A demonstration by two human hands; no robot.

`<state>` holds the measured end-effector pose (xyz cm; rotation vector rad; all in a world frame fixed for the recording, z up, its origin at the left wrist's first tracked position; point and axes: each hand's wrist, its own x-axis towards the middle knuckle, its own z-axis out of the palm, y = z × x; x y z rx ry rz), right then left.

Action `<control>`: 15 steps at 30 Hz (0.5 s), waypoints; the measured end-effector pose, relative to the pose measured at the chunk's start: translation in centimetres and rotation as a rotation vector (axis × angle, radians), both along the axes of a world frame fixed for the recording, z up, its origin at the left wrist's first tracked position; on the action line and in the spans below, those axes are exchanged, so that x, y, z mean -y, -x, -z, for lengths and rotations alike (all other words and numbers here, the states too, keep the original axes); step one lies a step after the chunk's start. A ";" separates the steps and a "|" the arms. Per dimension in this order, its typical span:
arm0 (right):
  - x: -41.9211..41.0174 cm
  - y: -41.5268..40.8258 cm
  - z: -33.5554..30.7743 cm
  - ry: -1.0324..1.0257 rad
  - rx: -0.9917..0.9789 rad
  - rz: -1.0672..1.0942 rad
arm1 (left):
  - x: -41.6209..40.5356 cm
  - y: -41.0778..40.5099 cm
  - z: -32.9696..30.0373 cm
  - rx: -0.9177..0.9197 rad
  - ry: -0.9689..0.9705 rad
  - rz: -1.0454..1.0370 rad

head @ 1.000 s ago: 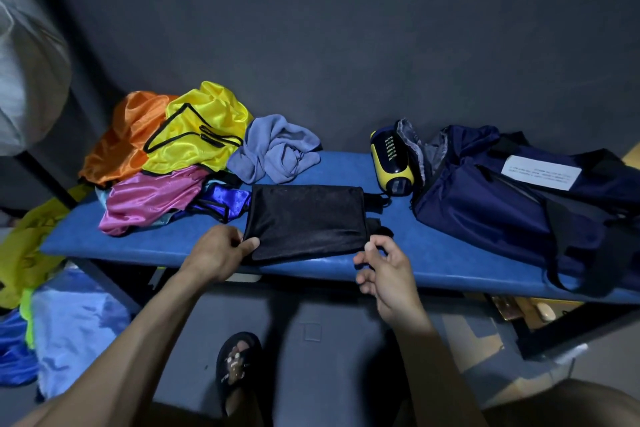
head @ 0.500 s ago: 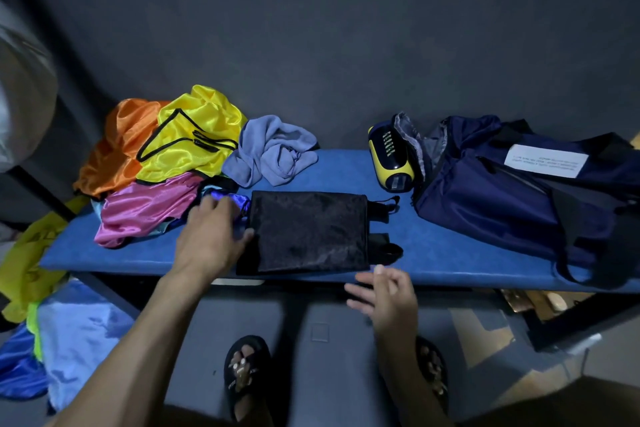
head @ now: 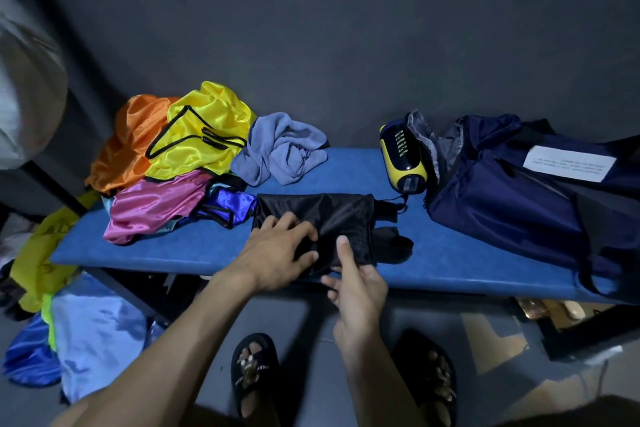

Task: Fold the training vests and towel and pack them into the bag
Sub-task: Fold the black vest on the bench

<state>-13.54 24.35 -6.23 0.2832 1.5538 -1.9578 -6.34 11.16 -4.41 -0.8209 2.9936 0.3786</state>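
Observation:
A folded black vest (head: 346,218) lies at the front of the blue padded bench (head: 450,253). My left hand (head: 277,250) rests flat on its left half with fingers spread. My right hand (head: 356,284) pinches the vest's near edge, thumb on top and fingers underneath. Unfolded vests are heaped at the bench's left end: orange (head: 128,135), yellow with black trim (head: 207,128), pink (head: 156,204) and shiny blue (head: 232,204). A crumpled grey-blue towel (head: 284,149) lies behind the black vest. The navy bag (head: 502,211) sits on the right, its mouth open towards the left.
A yellow-and-black cylindrical item (head: 401,156) lies against the bag's opening. More shiny cloth, light blue (head: 93,322) and yellow (head: 38,253), is piled on the floor at the left. My sandalled feet stand under the bench's front edge. A dark wall runs behind the bench.
My left hand slid from the vest's left edge onto its top. My right hand rose from below the bench edge and took hold of the vest's near edge.

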 end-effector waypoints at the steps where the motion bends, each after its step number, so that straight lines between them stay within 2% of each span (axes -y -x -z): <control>1: 0.4 0.1 0.0 0.006 0.019 0.044 | -0.1 0.0 -0.1 -0.005 -0.012 -0.007; 4: 0.4 -0.1 0.3 0.042 0.016 0.126 | -0.1 -0.2 -0.4 0.002 -0.064 0.007; 7: -0.9 0.1 0.6 0.079 -0.054 0.093 | 0.5 -0.1 -1.1 -0.031 -0.101 -0.035; 10: -2.5 1.2 0.1 0.114 -0.058 0.080 | 1.4 0.6 -1.8 -0.242 -0.107 -0.129; 12: -4.1 2.2 -0.9 0.144 -0.081 0.010 | 1.4 1.1 -2.4 -0.377 -0.288 -0.156; 15: -6.3 3.8 -3.1 0.143 -0.176 -0.208 | 1.0 1.5 -3.1 -0.341 -0.802 -0.086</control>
